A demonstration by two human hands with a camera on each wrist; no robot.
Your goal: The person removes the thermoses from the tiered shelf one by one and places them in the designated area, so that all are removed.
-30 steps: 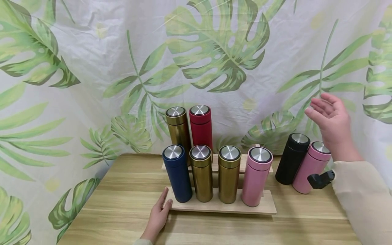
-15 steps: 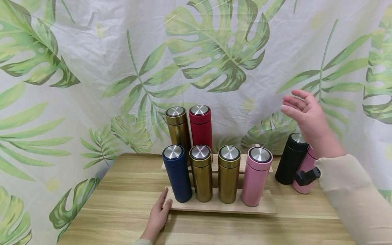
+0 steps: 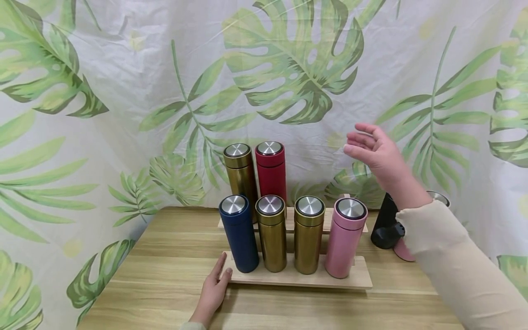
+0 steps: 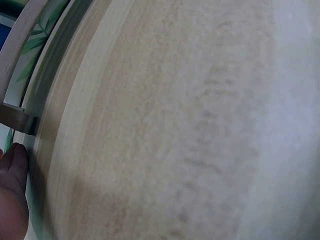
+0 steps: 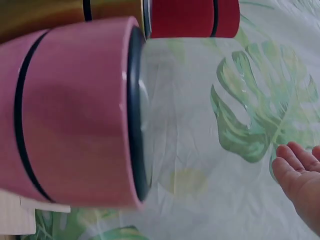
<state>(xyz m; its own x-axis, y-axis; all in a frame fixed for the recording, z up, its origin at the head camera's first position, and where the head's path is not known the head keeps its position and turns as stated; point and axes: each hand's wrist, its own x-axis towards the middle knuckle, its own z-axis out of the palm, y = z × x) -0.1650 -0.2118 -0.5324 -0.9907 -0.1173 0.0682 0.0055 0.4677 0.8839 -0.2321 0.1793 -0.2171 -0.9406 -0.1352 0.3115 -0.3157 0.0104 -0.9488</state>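
My right hand (image 3: 383, 158) hangs in the air above and behind the front pink flask (image 3: 344, 243), holding nothing, its fingers loosely bent. In the right wrist view that pink flask (image 5: 75, 115) looms large, apart from the hand (image 5: 302, 185). My left hand (image 3: 212, 291) rests against the left end of the wooden two-tier stand (image 3: 360, 275), fingers extended, thumb near its front edge. On the front board stand a blue flask (image 3: 239, 238), two gold flasks (image 3: 274, 247) and the pink one. Behind rise a gold flask (image 3: 241, 176) and a red flask (image 3: 271, 176).
A black flask (image 3: 381, 224) and another pink flask (image 3: 404, 252) stand on the wooden table (image 3: 165, 266) at the right, partly hidden by my right sleeve (image 3: 441, 238). A leaf-print cloth (image 3: 185, 68) hangs behind the table.
My right hand has swept left through the air, from above the flasks on the right to near the stand. Its sleeve now covers more of those flasks. My left hand stays put.
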